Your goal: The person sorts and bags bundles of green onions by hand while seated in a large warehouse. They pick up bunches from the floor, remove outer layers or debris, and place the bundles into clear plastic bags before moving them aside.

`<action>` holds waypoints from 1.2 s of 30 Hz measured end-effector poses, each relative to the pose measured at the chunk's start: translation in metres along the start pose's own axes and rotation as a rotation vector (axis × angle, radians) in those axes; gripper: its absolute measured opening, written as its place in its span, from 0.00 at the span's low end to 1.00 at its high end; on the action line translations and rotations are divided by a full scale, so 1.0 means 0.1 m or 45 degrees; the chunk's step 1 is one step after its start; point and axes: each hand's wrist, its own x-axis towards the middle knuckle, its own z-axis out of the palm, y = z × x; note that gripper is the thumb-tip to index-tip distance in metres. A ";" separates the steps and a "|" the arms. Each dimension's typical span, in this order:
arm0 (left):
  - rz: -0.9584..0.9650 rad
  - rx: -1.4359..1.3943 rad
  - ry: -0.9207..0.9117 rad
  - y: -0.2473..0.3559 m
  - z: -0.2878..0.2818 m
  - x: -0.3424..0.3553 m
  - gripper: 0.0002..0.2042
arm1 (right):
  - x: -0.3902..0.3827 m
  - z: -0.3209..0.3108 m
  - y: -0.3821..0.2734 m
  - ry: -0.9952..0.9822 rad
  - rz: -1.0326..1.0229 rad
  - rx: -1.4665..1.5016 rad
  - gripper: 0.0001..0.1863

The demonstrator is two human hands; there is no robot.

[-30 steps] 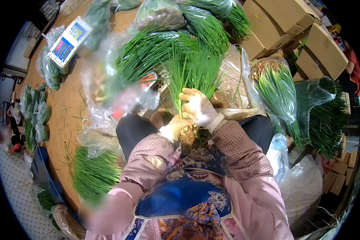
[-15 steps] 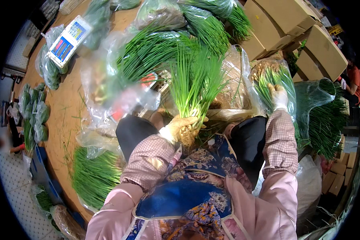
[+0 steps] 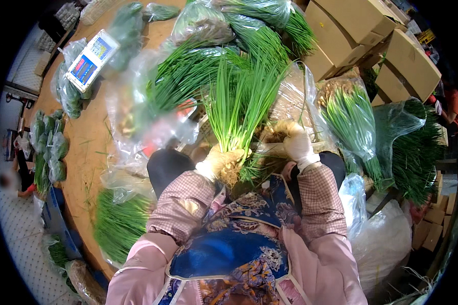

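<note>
Gripping a scallion bunch (image 3: pixel 234 117) in the left hand (image 3: pixel 219 161), with the right hand (image 3: pixel 297 143) back from the bagged scallions (image 3: pixel 348 112).
Holding the bunch between the knees by its pale root end, left fingers wrapped around it, leaves fanned away from the apron (image 3: pixel 216 256). Near the bunch again on the right side, but apart from it; too blurred to tell if pinching anything. So, supporting it one-handed for now. Just beyond, heaped scallions (image 3: pixel 188 76); leftward, crumpled clear plastic (image 3: pixel 170 129) cluttering that side, then a scale (image 3: pixel 92 60); upper right, cardboard boxes (image 3: pixel 409 68), seemingly limiting reach.
</note>
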 end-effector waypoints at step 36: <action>-0.568 -0.110 0.326 0.12 0.86 -0.05 0.14 | -0.40 0.61 -0.10 -0.393 -0.002 2.115 0.26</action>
